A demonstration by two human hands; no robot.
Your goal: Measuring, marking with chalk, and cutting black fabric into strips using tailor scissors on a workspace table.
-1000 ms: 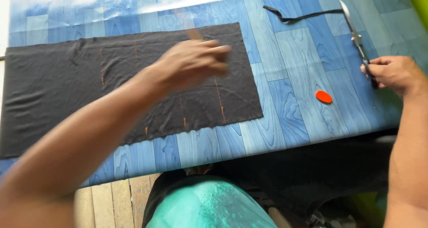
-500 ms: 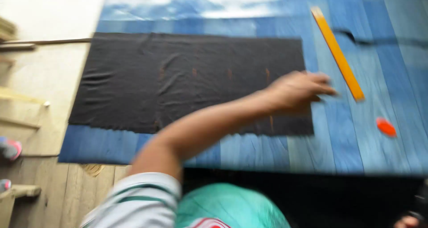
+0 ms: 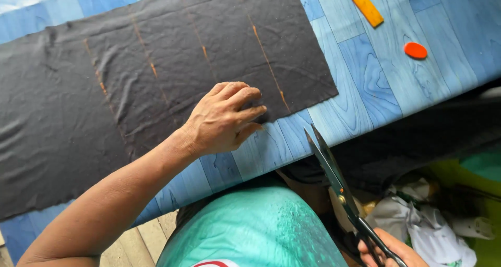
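Surface: a counter [image 3: 396, 89] covered in blue wood-grain sheeting fills the upper frame; pale wooden floorboards show at the lower left.
Cloth: a dark grey cloth [image 3: 156, 79] lies flat across the upper left and centre, crossed by faint orange chalk lines.
Left hand: the left hand [image 3: 224, 122] rests palm down at centre frame on the cloth's near edge, fingers [image 3: 245, 97] loosely spread, gripping nothing.
Right hand: the right hand [image 3: 389, 252], at the lower right edge, is closed around the handles of black scissors [image 3: 334, 178], blades together, tip pointing toward the counter's edge.
Tools: an orange ruler [image 3: 364, 4] at the top right; an oval orange chalk piece [image 3: 416, 50] lower right of it.
Clutter: crumpled white cloth [image 3: 422, 222] sits at the lower right, beneath the counter.
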